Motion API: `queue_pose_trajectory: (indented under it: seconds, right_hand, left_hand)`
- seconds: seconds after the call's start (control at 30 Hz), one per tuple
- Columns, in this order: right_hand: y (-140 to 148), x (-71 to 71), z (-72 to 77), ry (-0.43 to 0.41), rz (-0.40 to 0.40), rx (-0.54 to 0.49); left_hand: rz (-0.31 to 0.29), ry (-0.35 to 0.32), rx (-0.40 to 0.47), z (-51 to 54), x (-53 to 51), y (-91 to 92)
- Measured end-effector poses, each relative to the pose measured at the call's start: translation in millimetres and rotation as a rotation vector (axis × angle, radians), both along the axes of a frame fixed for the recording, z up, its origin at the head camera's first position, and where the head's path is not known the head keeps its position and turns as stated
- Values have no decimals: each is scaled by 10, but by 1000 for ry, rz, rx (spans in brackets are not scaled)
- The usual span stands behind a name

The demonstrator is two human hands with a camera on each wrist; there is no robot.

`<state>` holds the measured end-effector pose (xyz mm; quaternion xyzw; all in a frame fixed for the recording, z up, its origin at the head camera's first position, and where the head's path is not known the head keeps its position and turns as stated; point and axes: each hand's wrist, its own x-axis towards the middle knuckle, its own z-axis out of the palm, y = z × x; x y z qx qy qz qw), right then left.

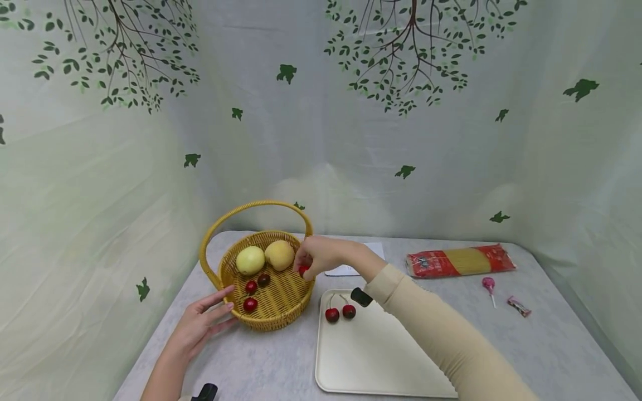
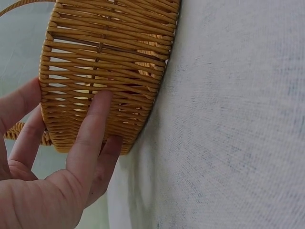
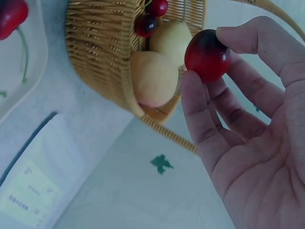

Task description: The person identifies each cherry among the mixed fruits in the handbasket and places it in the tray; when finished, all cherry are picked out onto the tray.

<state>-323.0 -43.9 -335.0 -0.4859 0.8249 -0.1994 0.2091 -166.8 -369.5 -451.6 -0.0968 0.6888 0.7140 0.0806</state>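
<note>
My right hand (image 1: 321,256) pinches a dark red cherry (image 3: 207,56) between thumb and fingers, over the right side of a wicker basket (image 1: 281,322). With fingers spread, my left hand (image 1: 198,323) touches the basket's near left side; the left wrist view shows fingertips (image 2: 101,102) against the weave. Inside the basket lie a yellow-green round fruit (image 1: 250,260), a peach-coloured fruit (image 1: 279,255) and several things more, among them a red cherry (image 1: 250,304) and a darker cherry (image 1: 263,280). Two stemmed cherries (image 1: 332,315) rest on the cream tray (image 1: 381,362).
The basket's tall handle (image 1: 266,203) arches above it. A red pasta packet (image 1: 461,262), a pink lollipop (image 1: 489,284) and a small wrapped sweet (image 1: 519,306) lie at the right. A white flat item (image 1: 343,271) lies behind the tray, partly hidden by my right arm.
</note>
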Motion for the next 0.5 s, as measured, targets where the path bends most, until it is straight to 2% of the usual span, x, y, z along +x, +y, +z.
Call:
queue_pose_trajectory:
  seconds: [0.23,0.5]
  right_hand:
    - [362,20,-45,-37,-59,-56]
    - [797,79,-171,-110,-196,-90]
  left_hand:
    - [6,-8,-4,3,-14,8]
    - [5,-3,-3,-13,-2,17]
